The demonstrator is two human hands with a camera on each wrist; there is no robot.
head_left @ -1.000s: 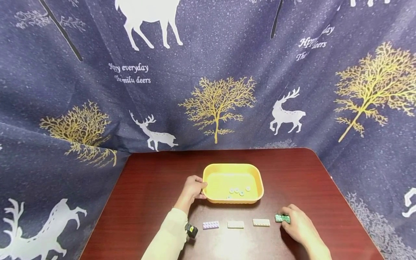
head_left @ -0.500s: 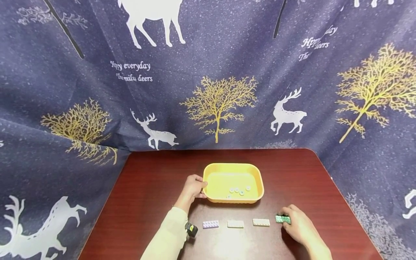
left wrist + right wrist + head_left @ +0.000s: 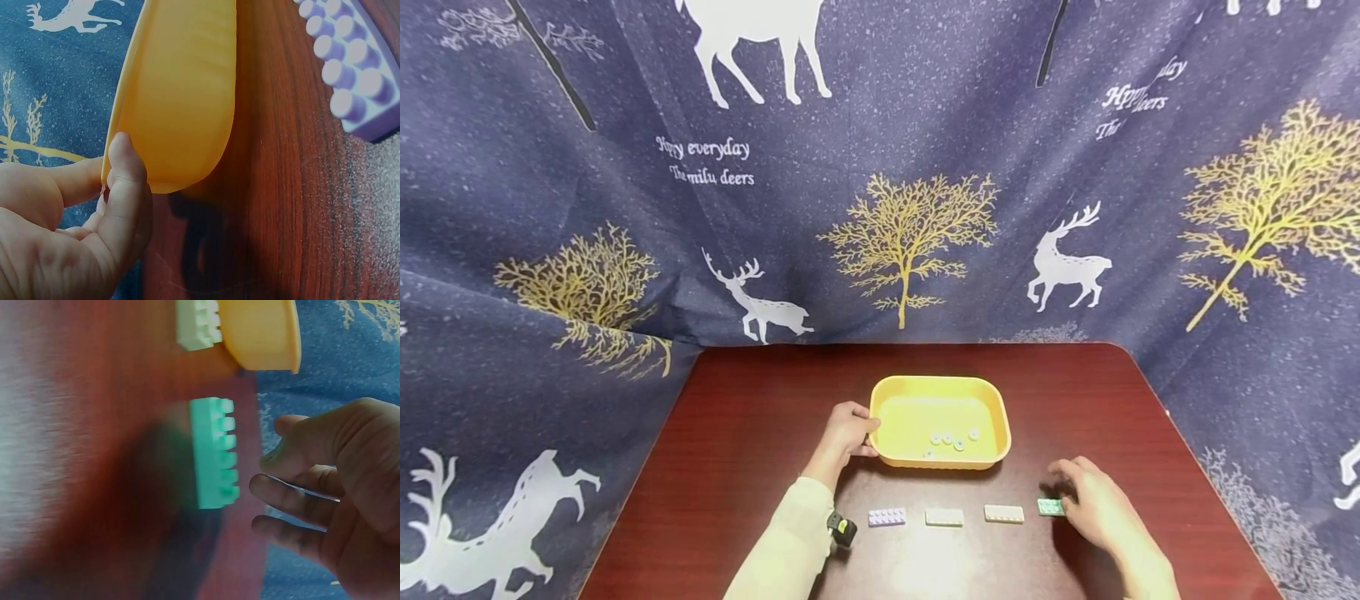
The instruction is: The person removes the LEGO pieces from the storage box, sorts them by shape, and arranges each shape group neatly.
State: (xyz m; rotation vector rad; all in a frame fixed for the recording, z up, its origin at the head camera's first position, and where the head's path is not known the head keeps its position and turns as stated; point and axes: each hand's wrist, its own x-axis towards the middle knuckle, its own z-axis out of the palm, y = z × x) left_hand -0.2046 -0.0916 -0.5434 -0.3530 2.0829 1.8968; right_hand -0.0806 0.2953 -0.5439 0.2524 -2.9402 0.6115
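My left hand (image 3: 844, 433) pinches the left rim of a yellow plastic basin (image 3: 880, 457) between thumb and fingers. Up close in the left wrist view, the thumb (image 3: 128, 181) lies against the basin's yellow wall (image 3: 181, 94). A green toy building brick (image 3: 1049, 507) lies on the table at the right end of a row, studs up. Just above and to the right of it is my right hand (image 3: 1097, 504), its fingers bent loosely. A gap shows between those fingertips and the studs of the green brick (image 3: 209, 453) in the right wrist view.
Left of the green brick, a cream brick (image 3: 1003, 513), a pale brick (image 3: 943, 517) and a purple brick (image 3: 887, 517) lie spaced in a line. Several small white round pieces (image 3: 958, 445) sit inside the basin. A printed cloth (image 3: 850, 125) hangs behind the dark red table (image 3: 760, 392).
My right hand has let go of the green brick and lifted slightly up and to the right. The brick stays on the table. My left hand keeps its hold on the basin.
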